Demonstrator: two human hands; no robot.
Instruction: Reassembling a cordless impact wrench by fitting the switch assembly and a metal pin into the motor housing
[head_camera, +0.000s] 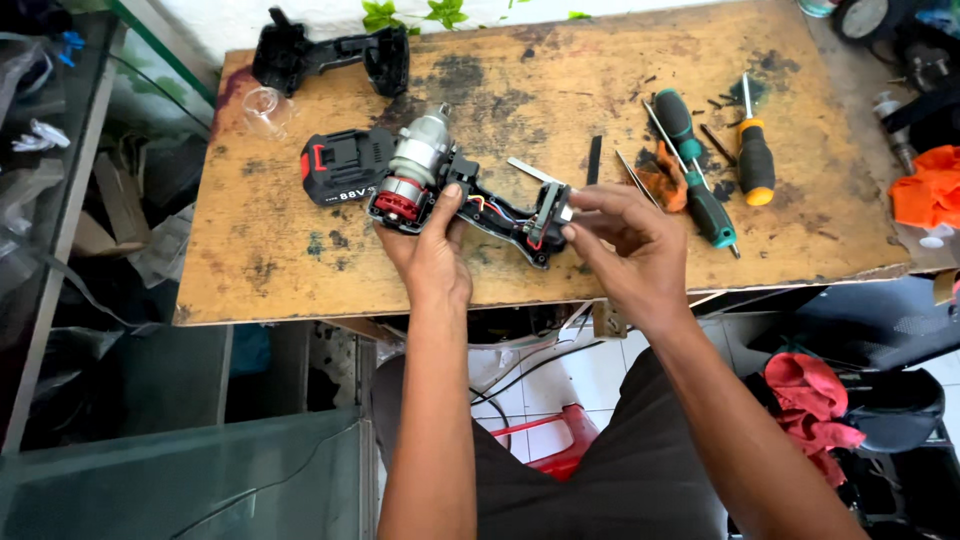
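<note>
Head view: near the front edge of the worn wooden board (300, 270), an opened drill half-shell (470, 200) (motor and wires exposed). Left hand (428, 255) clamped on its motor end, thumb on top; right hand (625, 250) pinching its base end between fingertips. Just behind, touching the motor: black battery pack (345, 165). Toward the right edge: green-handled screwdriver (695, 180), orange-handled screwdriver (755, 160)

A stained wooden tabletop (300, 270) is being used as the work surface. Lying on it are 1 opened drill half (470, 200), 1 black battery pack (345, 165), 1 empty housing shell (330, 55), 1 clear cup (265, 110) and 2 screwdrivers (695, 165), 1 green-handled and 1 orange-and-black.
</note>
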